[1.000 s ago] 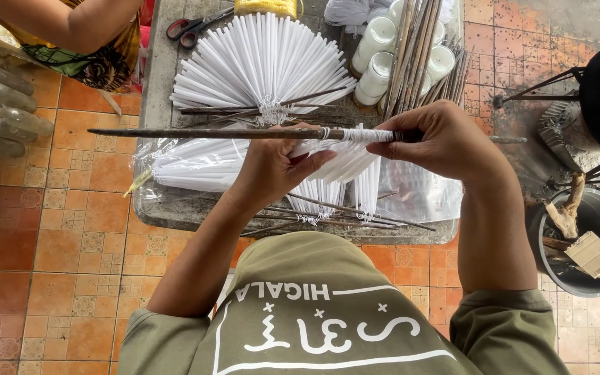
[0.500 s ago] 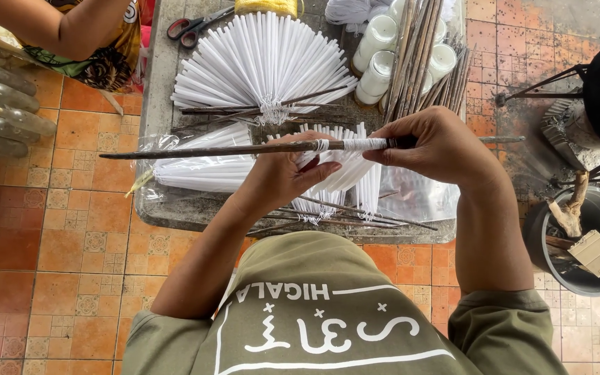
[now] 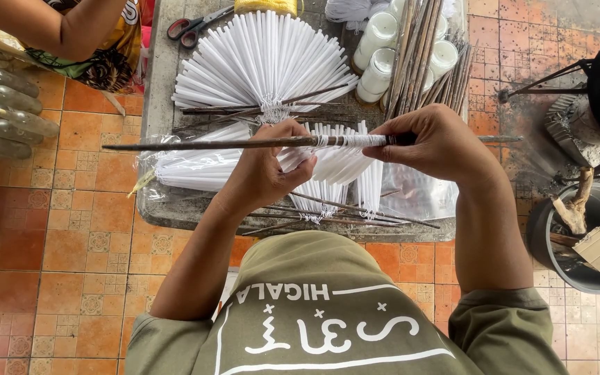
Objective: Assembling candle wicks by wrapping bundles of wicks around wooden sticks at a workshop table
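I hold a long dark wooden stick (image 3: 203,144) level across the work table (image 3: 157,104). My right hand (image 3: 439,142) grips the stick's right part. My left hand (image 3: 272,170) pinches the stick near its middle, where white thread (image 3: 352,139) is wound around it. Several white paper strips (image 3: 335,167) hang from the wound part and fan down behind my left hand.
A round fan of white strips (image 3: 265,59) lies further back, with red-handled scissors (image 3: 192,28), white thread spools (image 3: 376,35) and a bundle of bare sticks (image 3: 418,48). Another person's arm (image 3: 50,28) is at top left. A dark bucket (image 3: 578,236) with wood stands at right.
The stick has tilted slightly and my left hand has shifted a little right along it, closer to the wound thread. My right hand keeps its grip.
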